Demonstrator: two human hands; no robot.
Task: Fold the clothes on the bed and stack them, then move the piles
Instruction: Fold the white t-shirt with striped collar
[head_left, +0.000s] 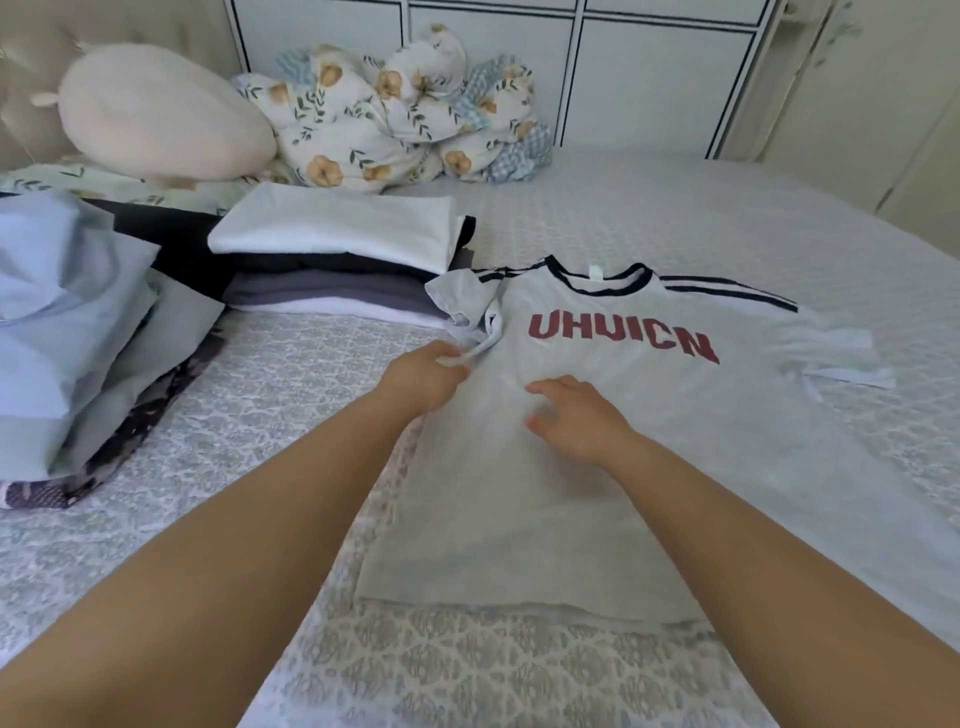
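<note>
Right now a grey T-shirt (561, 467) lies face up on the bed (208, 426), spread flat near the middle, its hem toward the near edge and its dark-trimmed collar toward the headboard end. Red letters run across its chest, and dark stripes mark both shoulders. My left hand (428, 376) is at the shirt's left side, just below the sleeve, and its grip is closed: fingers and thumb pinch a bunched fold of the grey cloth, so that the left sleeve is rumpled and drawn inward. My right hand (576, 415) rests on the shirt's front below the lettering, its grip open, fingers relaxed and spread on the fabric and holding nothing. The right sleeve lies out flat toward the bed's right side. Just beside the shirt's left shoulder, touching or nearly touching the rumpled sleeve, stands a stack of folded clothes (337, 265), white on top with dark and grey layers under it. Further toward the left edge of the bed sits a looser heap of pale blue garments (67, 312) over a dark patterned piece. At the headboard end lie a pale pink cushion (161, 111) and a bundled floral quilt (405, 114).
</note>
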